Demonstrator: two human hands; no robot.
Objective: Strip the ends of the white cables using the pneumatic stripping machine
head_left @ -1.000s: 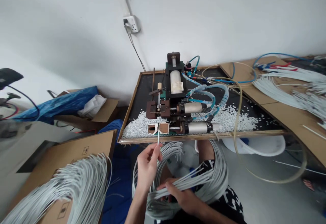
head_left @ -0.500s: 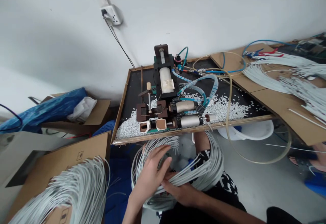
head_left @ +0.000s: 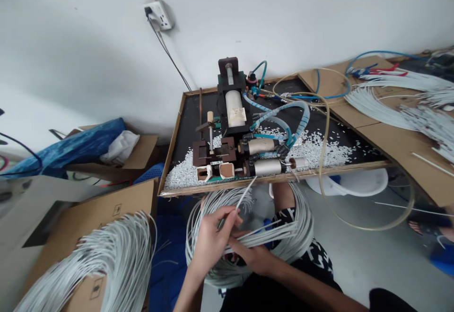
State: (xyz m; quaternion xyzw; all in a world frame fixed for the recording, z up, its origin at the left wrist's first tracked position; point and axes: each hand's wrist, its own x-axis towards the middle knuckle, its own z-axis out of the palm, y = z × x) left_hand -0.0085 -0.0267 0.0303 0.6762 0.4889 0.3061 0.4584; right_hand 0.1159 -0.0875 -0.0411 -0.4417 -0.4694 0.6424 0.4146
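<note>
Right hand [head_left: 252,258]: closed around the cable coil [head_left: 301,220] on the lap.
Left hand [head_left: 212,238]: pinched one white cable [head_left: 245,195], end angled upward.
Machine [head_left: 232,134]: beyond, on the black tray [head_left: 189,123], among white scraps [head_left: 180,176].

1. The single view looks out from the person's head, forward and steeply down over the lap.
2. Closest, at the bottom edge, are the left hand [head_left: 212,237], the right hand [head_left: 254,258] and the coil of white wires [head_left: 298,227].
3. Farther ahead, the tray [head_left: 276,177] and its machine [head_left: 232,113] are seen from above their front edge.
4. The wall [head_left: 88,42] fills the top of the view.
</note>
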